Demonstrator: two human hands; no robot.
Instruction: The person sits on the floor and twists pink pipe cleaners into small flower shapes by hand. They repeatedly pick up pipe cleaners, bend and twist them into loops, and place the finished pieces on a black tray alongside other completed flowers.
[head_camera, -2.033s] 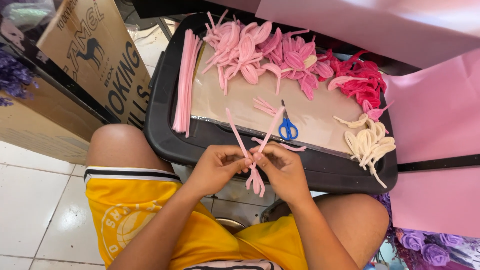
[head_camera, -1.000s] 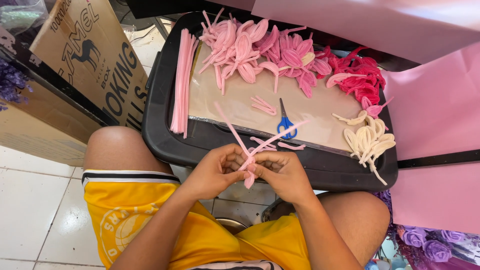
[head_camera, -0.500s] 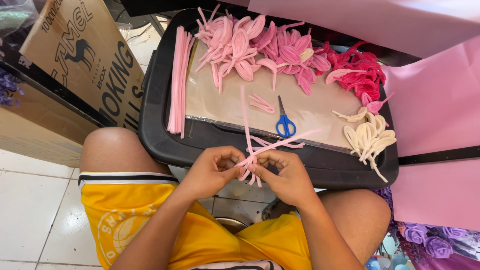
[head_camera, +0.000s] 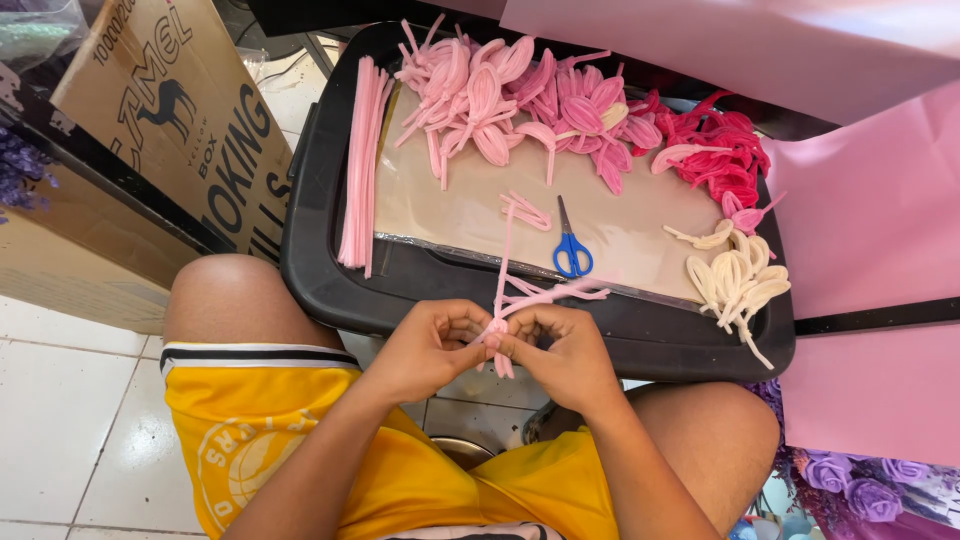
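My left hand (head_camera: 430, 345) and my right hand (head_camera: 552, 350) meet over my lap, both pinching a small bunch of light pink pipe cleaners (head_camera: 515, 295). The loose ends stick up and out to the right above my fingers, and short ends hang below. Just beyond my hands lies a black tray (head_camera: 320, 285) across my knees, lined with a beige sheet.
On the tray lie straight pink pipe cleaners (head_camera: 358, 170) at the left, looped light pink petals (head_camera: 500, 90), hot pink ones (head_camera: 725, 150), cream ones (head_camera: 735, 275) and blue-handled scissors (head_camera: 570, 245). A cardboard box (head_camera: 160, 120) stands at the left, pink paper sheets (head_camera: 870, 210) at the right.
My hands stay together at the tray's near edge, twisting the bunch. The long free ends have swung from slanting left to pointing up and to the right.
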